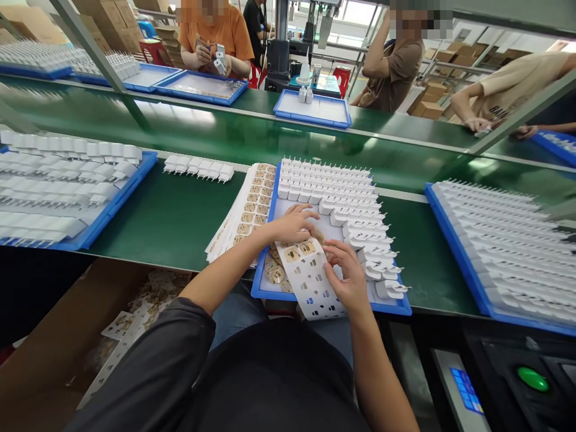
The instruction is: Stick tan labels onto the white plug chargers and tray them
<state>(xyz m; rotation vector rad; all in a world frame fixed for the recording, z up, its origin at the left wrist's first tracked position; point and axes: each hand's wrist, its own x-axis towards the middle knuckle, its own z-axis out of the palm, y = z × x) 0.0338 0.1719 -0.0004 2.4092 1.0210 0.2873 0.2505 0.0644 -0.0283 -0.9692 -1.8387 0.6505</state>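
A white sticker sheet point(310, 279) with rows of cut-outs and a few tan labels near its top hangs over the front edge of the blue tray point(270, 292). My left hand point(294, 224) is at the sheet's top edge, its fingertips pinched on a tan label. At the sheet's right edge, my right hand point(346, 273) holds it between thumb and fingers. Loose tan labels point(274, 270) lie in the tray left of the sheet. White plug adapters point(326, 186) stand in rows with pins up along the tray's back and right.
A stack of label sheets point(243, 210) lies left of the tray. More adapters fill blue trays at left point(150, 162) and right point(481, 300). A short adapter row point(198, 168) sits on the green belt point(144, 210). Several people are across the line; a box of scraps point(135, 318) is below left.
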